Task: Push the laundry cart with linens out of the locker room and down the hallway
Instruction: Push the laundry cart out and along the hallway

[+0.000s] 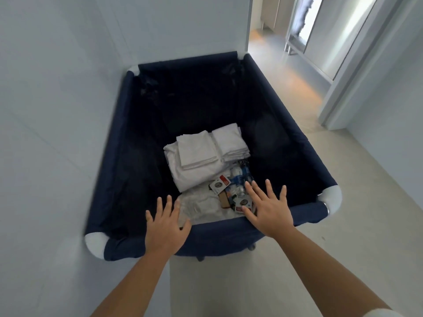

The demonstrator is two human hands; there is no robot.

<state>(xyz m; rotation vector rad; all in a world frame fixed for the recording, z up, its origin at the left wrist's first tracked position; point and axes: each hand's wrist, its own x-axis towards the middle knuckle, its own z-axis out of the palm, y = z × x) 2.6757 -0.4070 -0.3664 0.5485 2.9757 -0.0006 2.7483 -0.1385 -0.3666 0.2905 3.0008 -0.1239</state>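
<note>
Head view: both grips apart, left hand [166,227] and right hand [266,210] flat over cart [293,138] near rim; linens [206,154] inside.

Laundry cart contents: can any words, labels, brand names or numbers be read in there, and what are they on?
No text in the head view can be read.
Small packets: a round emblem and a red tab on each, print too blurred to read.
Bottles: blue labels, lettering too blurred to read.
Folded linens and laundry cart: no writing visible.
</note>
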